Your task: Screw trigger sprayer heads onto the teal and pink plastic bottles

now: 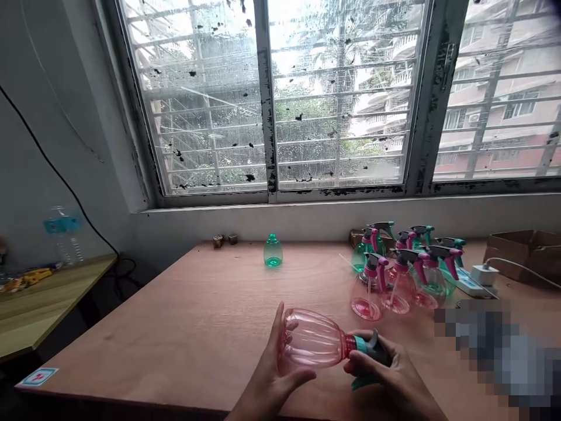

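A clear pink bottle (313, 339) lies on its side in the air above the table, its base toward the left. My left hand (274, 374) is wrapped round the base end, thumb below and fingers behind. My right hand (394, 371) grips a trigger spray head (377, 349), dark grey with a teal collar and trigger. The collar meets the bottle's neck; whether it is screwed tight I cannot tell. Farther back stands a green bottle (273, 252) with no spray head. To the right is a group of several pink and green spray bottles (401, 286) with spray heads on.
The wooden table (175, 327) runs to the wall under the window. At right are a power strip (468, 283) with a white plug, a cardboard box (526, 251) and a blurred patch. Two small brown objects (225, 240) sit at the back edge. A side table (52, 298) stands left.
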### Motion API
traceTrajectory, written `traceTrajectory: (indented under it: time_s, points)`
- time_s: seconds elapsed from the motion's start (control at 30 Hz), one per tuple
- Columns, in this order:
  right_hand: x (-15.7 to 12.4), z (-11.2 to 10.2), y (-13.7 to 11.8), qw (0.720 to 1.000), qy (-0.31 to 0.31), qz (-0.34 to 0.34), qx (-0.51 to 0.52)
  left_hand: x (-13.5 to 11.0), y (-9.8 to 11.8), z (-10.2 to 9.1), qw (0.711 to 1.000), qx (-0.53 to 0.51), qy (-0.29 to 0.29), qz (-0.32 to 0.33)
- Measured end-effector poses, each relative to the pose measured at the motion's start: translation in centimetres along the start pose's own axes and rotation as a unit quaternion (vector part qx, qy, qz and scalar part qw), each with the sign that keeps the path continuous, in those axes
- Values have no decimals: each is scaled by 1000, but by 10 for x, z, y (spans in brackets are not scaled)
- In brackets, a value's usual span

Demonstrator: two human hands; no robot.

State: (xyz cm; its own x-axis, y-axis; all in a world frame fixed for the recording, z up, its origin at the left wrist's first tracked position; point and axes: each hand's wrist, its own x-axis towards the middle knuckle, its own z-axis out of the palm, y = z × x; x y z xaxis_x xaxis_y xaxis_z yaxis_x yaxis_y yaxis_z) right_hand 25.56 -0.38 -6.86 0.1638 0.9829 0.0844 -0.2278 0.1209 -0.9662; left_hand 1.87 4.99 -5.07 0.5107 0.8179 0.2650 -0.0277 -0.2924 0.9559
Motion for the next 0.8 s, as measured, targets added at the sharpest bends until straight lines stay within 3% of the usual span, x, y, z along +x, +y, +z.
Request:
traceTrajectory:
  time_s: [0.1,0.3,0.5,0.8]
  points:
    - [-2,-2,2,1000,-9,-7,-16,0,-3,-2,999,40,-7,1]
    - [-6,-9,4,997,-22,6,-73,-4,0,0,999,16,-4,-38]
    - [-9,-7,-1,997,-28,3,-71,-2,-5,4,997,78,27,8]
    - [-9,-6,1,998,7,11,-63,-5,-8,3,997,78,2,7]
